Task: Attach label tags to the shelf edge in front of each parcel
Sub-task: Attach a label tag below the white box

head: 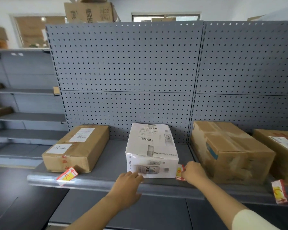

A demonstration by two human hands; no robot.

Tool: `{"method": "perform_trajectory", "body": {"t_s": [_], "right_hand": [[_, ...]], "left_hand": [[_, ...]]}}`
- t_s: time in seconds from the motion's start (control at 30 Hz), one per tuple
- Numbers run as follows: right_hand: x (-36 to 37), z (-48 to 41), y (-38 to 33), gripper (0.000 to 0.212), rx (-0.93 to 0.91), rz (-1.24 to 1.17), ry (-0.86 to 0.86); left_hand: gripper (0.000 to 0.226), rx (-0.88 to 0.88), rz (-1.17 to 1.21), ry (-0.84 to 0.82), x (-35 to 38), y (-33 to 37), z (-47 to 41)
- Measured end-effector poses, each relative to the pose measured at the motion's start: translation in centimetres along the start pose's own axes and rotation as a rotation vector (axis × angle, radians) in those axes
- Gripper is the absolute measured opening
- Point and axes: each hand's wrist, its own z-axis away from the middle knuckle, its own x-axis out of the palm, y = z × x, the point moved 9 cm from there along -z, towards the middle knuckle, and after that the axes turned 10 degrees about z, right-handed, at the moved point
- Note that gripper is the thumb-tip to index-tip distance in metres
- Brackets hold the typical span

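Observation:
On the grey shelf (106, 165) stand a brown parcel (76, 148) at the left, a white parcel (151, 150) in the middle and a large brown parcel (229, 151) to the right. A red and yellow label tag (66, 176) sits on the shelf edge (93, 180) before the left parcel. Another tag (279, 191) hangs on the edge at the far right. My right hand (194, 172) pinches a third tag (179, 171) beside the white parcel's right front corner. My left hand (126, 185) rests on the edge, fingers touching the white parcel's front bottom.
A fourth brown parcel (284, 146) stands at the far right. A grey pegboard (126, 77) backs the shelf. Another shelving unit (23, 117) stands to the left. Cardboard boxes (90, 11) sit above the pegboard. A lower shelf (140, 211) lies beneath my arms.

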Motion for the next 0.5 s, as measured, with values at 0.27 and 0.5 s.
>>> {"method": "perform_trajectory", "body": {"t_s": [0.27, 0.5], "right_hand": [[2.5, -2.6, 0.0, 0.013, 0.135, 0.014, -0.108], [2.3, -2.6, -0.1, 0.016, 0.199, 0.046, -0.207]], "left_hand": [[0.040, -0.034, -0.007, -0.041, -0.1, -1.1, 1.3], [0.040, -0.042, 0.009, -0.030, -0.6, -1.7, 1.7]]}}
